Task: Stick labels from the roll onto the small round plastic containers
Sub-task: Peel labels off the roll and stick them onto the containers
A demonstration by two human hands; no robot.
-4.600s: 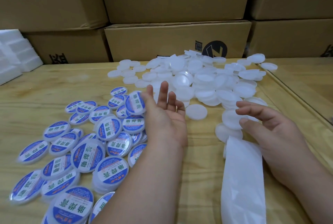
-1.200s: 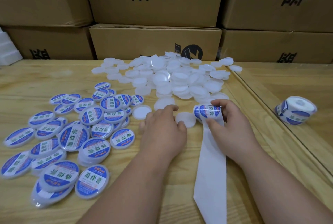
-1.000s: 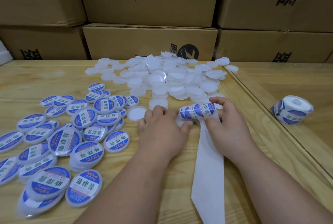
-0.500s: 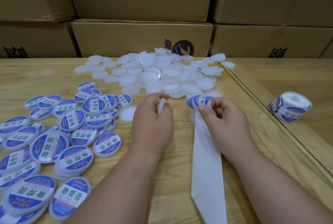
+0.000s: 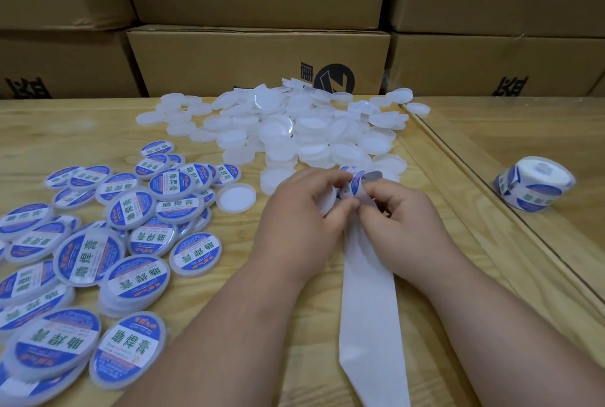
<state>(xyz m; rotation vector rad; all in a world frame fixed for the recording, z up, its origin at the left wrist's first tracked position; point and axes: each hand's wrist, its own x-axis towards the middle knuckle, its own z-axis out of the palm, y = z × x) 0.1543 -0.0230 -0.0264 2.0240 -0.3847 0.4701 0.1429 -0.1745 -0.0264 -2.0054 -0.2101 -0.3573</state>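
Fingers [image 5: 340, 206] of both hands hide container; label [image 5: 355, 182] blurred.

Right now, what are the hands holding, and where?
The left hand grips a small white round plastic container by its rim. The right hand pinches the blue-and-white label strip at its curled end.

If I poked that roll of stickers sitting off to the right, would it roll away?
Probably not. The spare label roll seems to rest on its flat end on the wooden table, so a poke would likely just slide it. It looks light, being only wound paper. Tipped onto its round side, it could well roll.
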